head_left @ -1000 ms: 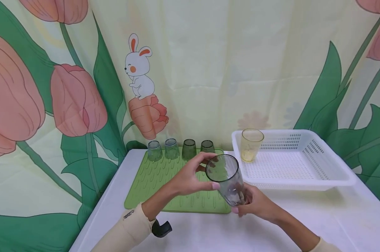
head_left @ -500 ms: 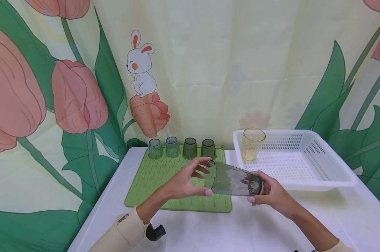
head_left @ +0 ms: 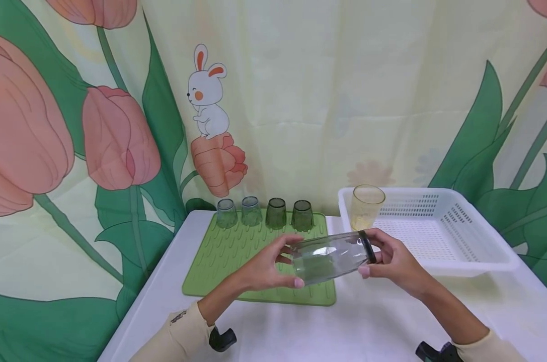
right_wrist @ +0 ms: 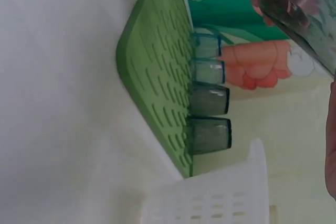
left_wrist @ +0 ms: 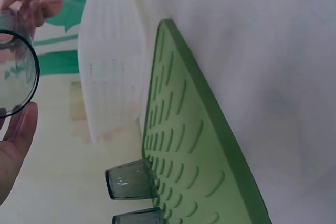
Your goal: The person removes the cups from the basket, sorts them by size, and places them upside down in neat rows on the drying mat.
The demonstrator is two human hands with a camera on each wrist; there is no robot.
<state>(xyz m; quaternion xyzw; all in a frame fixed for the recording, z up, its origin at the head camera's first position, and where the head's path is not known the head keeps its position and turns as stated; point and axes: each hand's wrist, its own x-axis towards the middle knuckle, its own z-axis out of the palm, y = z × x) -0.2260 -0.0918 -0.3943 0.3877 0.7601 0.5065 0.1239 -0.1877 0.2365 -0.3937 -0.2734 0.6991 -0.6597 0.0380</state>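
In the head view, a tall clear grey drinking glass [head_left: 329,257] lies nearly sideways in the air, close over the right part of a green ribbed mat [head_left: 219,271]. My left hand [head_left: 268,265] grips its left end between thumb and fingers. At the other end, which shows a dark band, my right hand [head_left: 394,261] holds it with the thumb below and fingers above. The left wrist view shows a round dark edge of the glass [left_wrist: 38,72] facing the camera. Part of the glass [right_wrist: 299,11] appears at the upper right of the right wrist view.
Two bluish small glasses [head_left: 226,215] and two dark grey ones [head_left: 276,213] stand in a row along the mat's back edge. A white perforated basket [head_left: 486,251] sits at right with a tall yellow glass [head_left: 366,206] in it. Behind hangs a printed curtain [head_left: 296,100].
The glass has turned from tilted with its mouth toward the head camera to lying sideways. My right hand has moved right and up with its end; my left hand stays close to where it was.
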